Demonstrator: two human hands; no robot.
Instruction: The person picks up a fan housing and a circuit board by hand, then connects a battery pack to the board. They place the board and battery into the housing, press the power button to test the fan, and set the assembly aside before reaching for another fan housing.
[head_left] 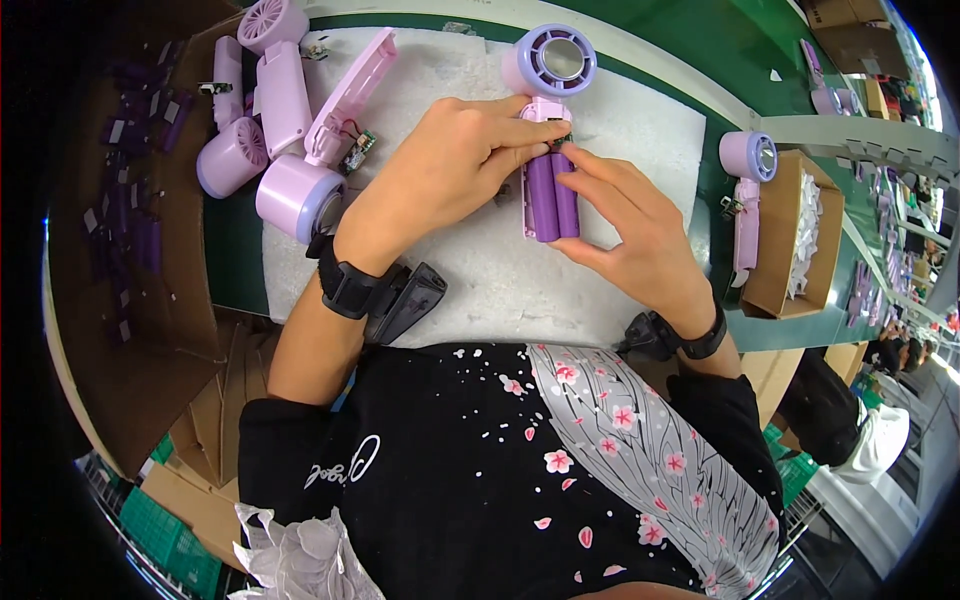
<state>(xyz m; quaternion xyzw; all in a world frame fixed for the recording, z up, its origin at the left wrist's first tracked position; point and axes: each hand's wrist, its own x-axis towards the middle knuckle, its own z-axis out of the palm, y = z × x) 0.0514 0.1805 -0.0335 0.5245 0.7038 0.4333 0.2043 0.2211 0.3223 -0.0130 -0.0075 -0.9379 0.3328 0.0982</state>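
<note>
A lilac handheld fan point(515, 70) lies on the white foam mat, its round head pointing away from me and its handle shell uncovered. Two purple battery cells point(542, 200) lie side by side in that handle. Just above them, a small green circuit board point(563, 138) shows partly between my fingers. My left hand point(455, 155) has its thumb and forefinger closed on the board from the left. From the right, my right hand point(630, 225) grips the battery cells, fingertips near their upper end and thumb at the lower end. My fingers hide part of the board.
Several lilac fans point(283, 95) lie at the left, one with its handle open and a loose circuit board point(358, 150). A box of purple battery cells point(195, 300) stands far left. Another fan point(747, 200) lies right, beside a cardboard box point(825, 240) holding white pieces.
</note>
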